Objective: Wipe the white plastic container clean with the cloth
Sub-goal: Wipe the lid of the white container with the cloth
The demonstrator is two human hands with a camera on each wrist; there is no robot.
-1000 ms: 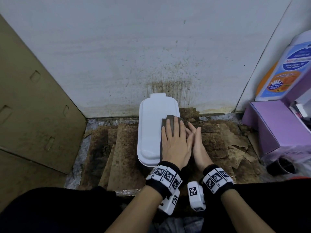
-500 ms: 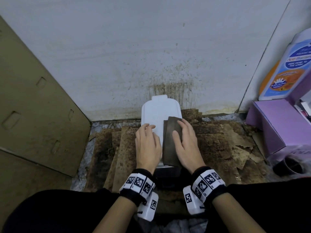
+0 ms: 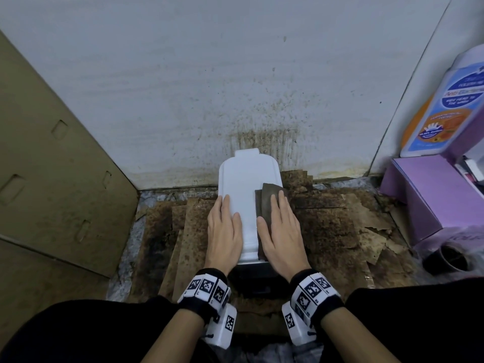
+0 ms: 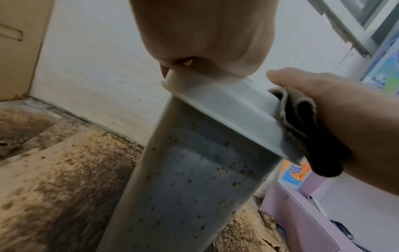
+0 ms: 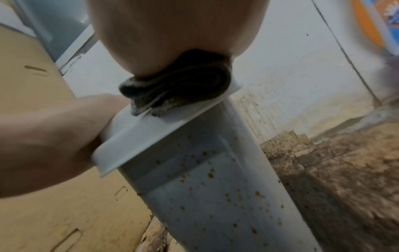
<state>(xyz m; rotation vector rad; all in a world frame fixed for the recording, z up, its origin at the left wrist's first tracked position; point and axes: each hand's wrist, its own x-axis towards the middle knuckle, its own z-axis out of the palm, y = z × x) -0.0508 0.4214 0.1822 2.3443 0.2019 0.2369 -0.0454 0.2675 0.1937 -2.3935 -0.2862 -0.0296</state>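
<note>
The white plastic container (image 3: 242, 195) stands on stained cardboard against the wall, lid on. Its side (image 4: 194, 179) is speckled with brown spots. My left hand (image 3: 224, 226) lies flat along the lid's left edge, fingers straight. My right hand (image 3: 279, 229) presses flat on a folded dark brown cloth (image 3: 269, 199) on the lid's right side. In the right wrist view the cloth (image 5: 179, 85) is bunched under my palm at the lid's near rim, above the spotted container wall (image 5: 205, 196). The cloth (image 4: 302, 133) hangs a little over that rim.
A cardboard panel (image 3: 52, 179) leans on the left. The white wall (image 3: 262, 113) behind is spattered brown. Torn, mouldy cardboard (image 3: 340, 231) covers the floor. On the right stand a purple box (image 3: 432, 195), a blue-and-orange labelled bottle (image 3: 450, 106) and a dark cup (image 3: 450, 258).
My left hand left the cloth and moved to the lid's left edge. My right hand took over the cloth and now presses it on the lid's right side.
</note>
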